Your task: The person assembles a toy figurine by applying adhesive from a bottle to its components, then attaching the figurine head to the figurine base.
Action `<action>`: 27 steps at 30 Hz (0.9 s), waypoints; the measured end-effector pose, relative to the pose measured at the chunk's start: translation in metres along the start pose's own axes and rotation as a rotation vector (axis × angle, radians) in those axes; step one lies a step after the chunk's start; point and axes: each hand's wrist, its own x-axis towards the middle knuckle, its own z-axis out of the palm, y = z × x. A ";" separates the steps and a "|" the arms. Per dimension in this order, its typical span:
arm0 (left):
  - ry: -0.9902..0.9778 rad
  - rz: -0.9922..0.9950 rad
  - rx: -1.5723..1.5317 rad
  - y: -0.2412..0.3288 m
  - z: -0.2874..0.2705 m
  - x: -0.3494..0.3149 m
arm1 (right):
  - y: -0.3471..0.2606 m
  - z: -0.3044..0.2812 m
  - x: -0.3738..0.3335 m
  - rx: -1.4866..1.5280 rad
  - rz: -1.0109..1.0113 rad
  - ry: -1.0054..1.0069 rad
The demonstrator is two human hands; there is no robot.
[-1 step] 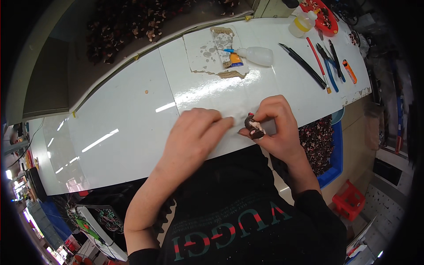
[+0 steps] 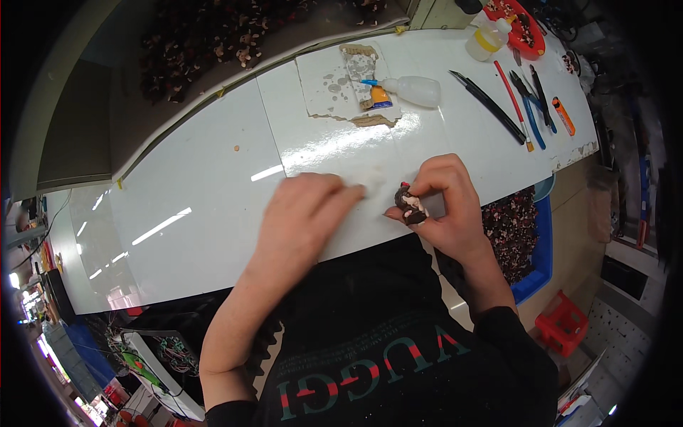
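My right hand pinches a small dark-brown figurine between thumb and fingers. The piece has a pale pinkish-cream part and a red spot at its top, and it is held just above the white table. To the left of it, my left hand hovers over the table near the front edge, apart from the figurine. Its fingers are bent and smeared by motion, so whether they hold anything is hidden. Beyond the hands lies a squeeze bottle with a blue tip, resting on a torn, spotted board.
At the right lie black tweezers, a red brush, blue-handled pliers and an orange cutter. A yellow-banded bottle stands by a red tray. A blue bin holds many small brown pieces.
My left hand has shifted slightly left, away from the figurine. The right hand and the figurine have stayed where they were.
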 end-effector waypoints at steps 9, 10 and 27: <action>0.243 -0.383 0.109 -0.019 -0.027 -0.028 | -0.002 0.006 0.002 -0.068 -0.048 0.000; 0.244 -0.383 0.105 -0.015 -0.027 -0.030 | -0.003 0.008 0.002 -0.058 -0.026 0.001; -0.012 -0.495 -0.856 0.005 -0.027 -0.038 | -0.030 0.071 0.033 0.093 -0.178 -0.079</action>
